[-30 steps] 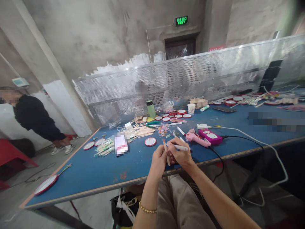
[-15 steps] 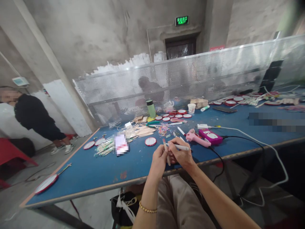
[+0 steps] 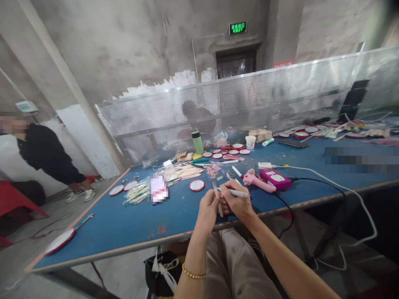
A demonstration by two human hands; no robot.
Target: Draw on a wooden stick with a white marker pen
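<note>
My left hand (image 3: 208,205) grips a flat wooden craft stick (image 3: 215,187) with a reddish upper end, holding it nearly upright at the table's front edge. Close against it, my right hand (image 3: 239,204) is closed around a white pen (image 3: 238,193). The pen's tip points left at the stick; whether it touches cannot be made out. Just right of my right hand lie a pink glue gun (image 3: 257,181) and a purple box (image 3: 275,178). A small round red-rimmed disc (image 3: 197,185) rests on the table beyond my left hand.
Loose wooden sticks (image 3: 190,170), colourful rubber bands (image 3: 214,170), a green bottle (image 3: 197,143) and a paper cup (image 3: 250,142) stand or lie farther back. A white cable (image 3: 339,182) crosses the right side. A perforated metal screen (image 3: 156,120) borders the blue table (image 3: 124,224). One person (image 3: 46,147) stands at left.
My hands, the stick and the pen keep almost the same pose. The person at the left has shifted slightly.
</note>
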